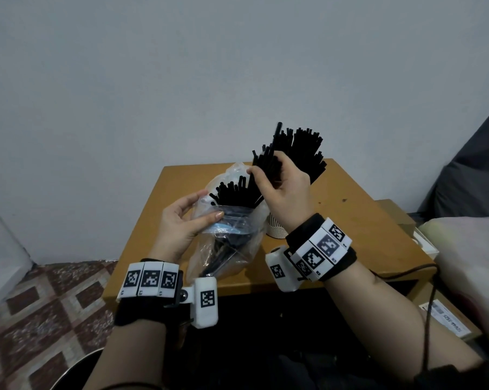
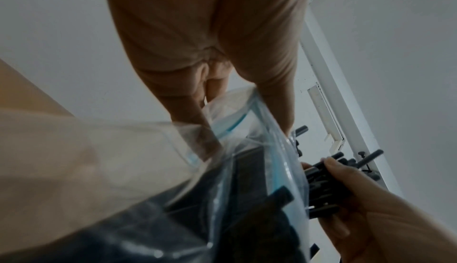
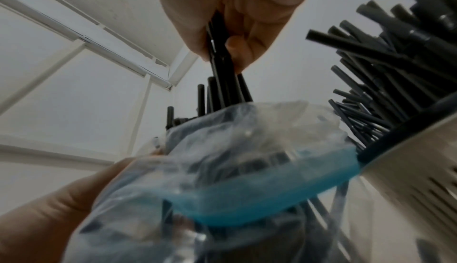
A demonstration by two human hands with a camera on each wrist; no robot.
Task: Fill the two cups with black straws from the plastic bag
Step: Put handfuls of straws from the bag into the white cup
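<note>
My left hand pinches the mouth of a clear plastic bag with a blue zip strip, held above the wooden table. Black straws stick up out of the bag. My right hand grips a bundle of straws rising from the bag's mouth. Just behind that hand stands a white ribbed cup, its own black straws fanning up and right. The right wrist view shows the gripped bundle, the bag and the cup. I see only one cup.
Cardboard boxes and a pale bundle sit right of the table. A dark cable hangs from my right wrist. Patterned floor lies to the left, and a plain wall stands close behind the table.
</note>
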